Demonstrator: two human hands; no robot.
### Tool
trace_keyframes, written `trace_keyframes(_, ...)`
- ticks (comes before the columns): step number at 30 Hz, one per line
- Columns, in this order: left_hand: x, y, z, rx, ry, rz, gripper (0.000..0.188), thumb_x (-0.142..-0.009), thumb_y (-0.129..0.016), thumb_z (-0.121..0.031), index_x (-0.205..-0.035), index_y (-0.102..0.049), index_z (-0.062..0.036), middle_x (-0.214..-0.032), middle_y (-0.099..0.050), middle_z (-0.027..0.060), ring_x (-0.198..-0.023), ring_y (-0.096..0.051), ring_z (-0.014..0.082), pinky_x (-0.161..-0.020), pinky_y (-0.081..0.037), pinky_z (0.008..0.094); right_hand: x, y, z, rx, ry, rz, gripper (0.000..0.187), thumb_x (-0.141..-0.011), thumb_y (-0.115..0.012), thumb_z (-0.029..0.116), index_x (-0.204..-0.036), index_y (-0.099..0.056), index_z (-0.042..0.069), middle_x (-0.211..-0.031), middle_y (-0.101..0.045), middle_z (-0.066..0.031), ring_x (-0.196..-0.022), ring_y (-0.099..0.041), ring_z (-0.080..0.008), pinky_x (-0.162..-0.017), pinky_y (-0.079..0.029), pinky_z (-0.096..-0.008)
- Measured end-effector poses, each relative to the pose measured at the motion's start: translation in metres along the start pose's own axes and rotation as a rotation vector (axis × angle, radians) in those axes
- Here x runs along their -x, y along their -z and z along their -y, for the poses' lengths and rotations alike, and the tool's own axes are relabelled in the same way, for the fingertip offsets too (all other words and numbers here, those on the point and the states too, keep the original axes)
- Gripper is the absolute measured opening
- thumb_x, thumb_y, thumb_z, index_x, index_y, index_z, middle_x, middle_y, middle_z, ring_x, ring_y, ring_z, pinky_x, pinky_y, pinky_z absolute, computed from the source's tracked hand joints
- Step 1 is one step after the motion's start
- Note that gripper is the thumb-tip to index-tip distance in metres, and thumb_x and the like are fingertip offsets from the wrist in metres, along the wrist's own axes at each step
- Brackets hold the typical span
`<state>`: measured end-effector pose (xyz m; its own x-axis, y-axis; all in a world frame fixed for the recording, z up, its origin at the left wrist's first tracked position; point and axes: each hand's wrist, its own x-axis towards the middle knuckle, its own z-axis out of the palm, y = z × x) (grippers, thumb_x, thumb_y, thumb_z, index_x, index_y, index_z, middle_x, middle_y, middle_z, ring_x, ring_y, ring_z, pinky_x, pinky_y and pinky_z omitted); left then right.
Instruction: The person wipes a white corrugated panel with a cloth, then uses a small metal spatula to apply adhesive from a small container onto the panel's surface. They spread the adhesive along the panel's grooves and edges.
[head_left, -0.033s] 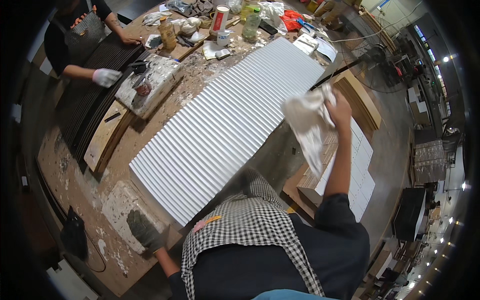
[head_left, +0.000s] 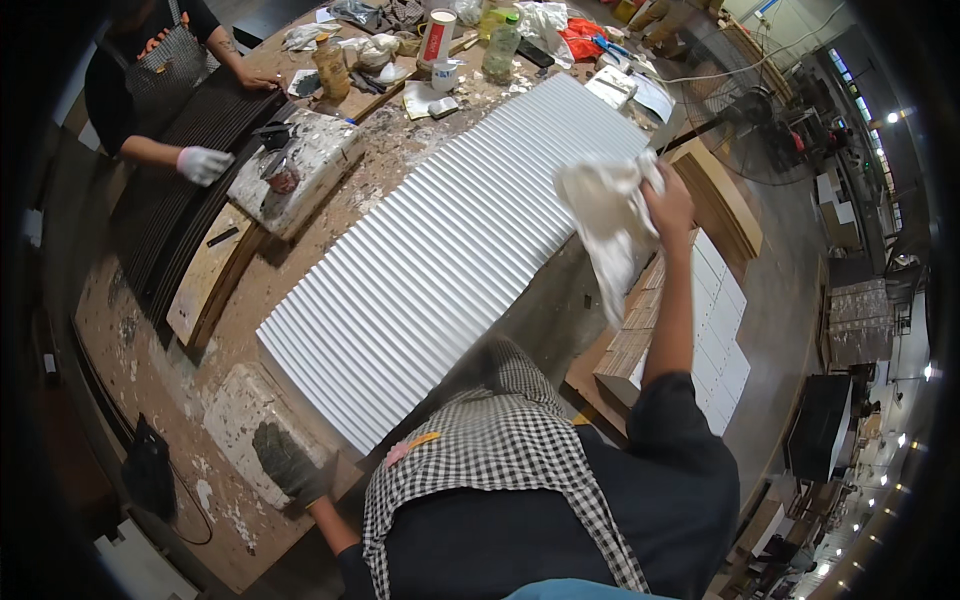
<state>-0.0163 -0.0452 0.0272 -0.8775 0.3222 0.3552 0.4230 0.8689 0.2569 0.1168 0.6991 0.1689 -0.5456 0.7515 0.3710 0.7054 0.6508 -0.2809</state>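
A long white ribbed panel (head_left: 430,262) lies slantwise across the work table. Bunched in my bare right hand (head_left: 672,205) is a white cloth (head_left: 604,205); its loose end hangs down past the panel's right edge, and its upper part overlaps the panel in view. My left hand (head_left: 287,462), in a dark glove, rests with fingers extended and flat on a paint-spattered whitish block (head_left: 235,412) by the panel's near end. Nothing shows in that hand.
Across the table, a person with a white glove (head_left: 205,165) works at dark ribbed strips (head_left: 165,235). A second spattered block (head_left: 315,160) carries a small jar (head_left: 281,180). Bottles, cups and rags crowd the far end. White boards (head_left: 712,320) and a fan (head_left: 750,105) stand to the right.
My right hand and the cloth have shifted slightly up and to the left. The other person's white-gloved hand has moved a little left and down. My left hand stays put.
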Motion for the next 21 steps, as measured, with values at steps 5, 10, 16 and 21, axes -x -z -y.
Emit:
trace_keyframes(5, -0.023, 0.003, -0.053, -0.088, -0.004, -0.042, 0.037, -0.102, -0.048, -0.025, -0.125, -0.060, 0.0019, -0.137, -0.056, 0.0182, -0.135, -0.047, 0.0363, -0.117, -0.035, 0.0485, -0.022, -0.189, 0.074, 0.420, -0.202, 0.329, 0.085, -0.097, -0.024, 0.073, -0.161, -0.020, 0.017, -0.164, -0.009, -0.0271, -0.150, -0.008, -0.0512, -0.120, -0.003, -0.0619)
trace_keyframes(10, -0.081, -0.023, -0.190, 0.295, 0.192, -0.165, 0.039, -0.100, -0.053, -0.030, -0.126, -0.061, -0.0022, -0.142, -0.053, 0.0157, -0.138, -0.044, 0.0356, -0.119, -0.032, 0.0489, -0.086, -0.276, 0.190, -0.045, 0.036, 0.273, 0.068, -0.101, -0.040, 0.056, -0.155, -0.039, 0.015, -0.163, -0.017, -0.0279, -0.150, -0.011, -0.0485, -0.121, -0.003, -0.0593)
trace_keyframes(16, -0.180, -0.114, -0.296, 0.129, -0.151, 0.063, 0.044, -0.091, -0.066, -0.021, -0.132, -0.060, -0.0063, -0.149, -0.048, 0.0138, -0.146, -0.033, 0.0353, -0.121, -0.029, 0.0497, -0.191, -0.335, 0.221, -0.337, 0.403, 0.640, 0.024, -0.080, -0.067, 0.028, -0.099, -0.077, 0.016, -0.100, -0.073, -0.0193, -0.093, -0.071, -0.0330, -0.079, -0.056, -0.0433)
trace_keyframes(21, -0.194, -0.147, -0.315, 0.115, -0.170, 0.217, 0.058, -0.083, -0.075, -0.020, -0.136, -0.058, -0.0053, -0.151, -0.044, 0.0193, -0.146, -0.031, 0.0399, -0.120, -0.028, 0.0517, -0.190, -0.256, 0.140, -0.230, 0.439, -0.033, 0.028, -0.083, -0.074, 0.033, -0.109, -0.075, 0.023, -0.110, -0.066, -0.0064, -0.105, -0.062, -0.0294, -0.091, -0.045, -0.0480)
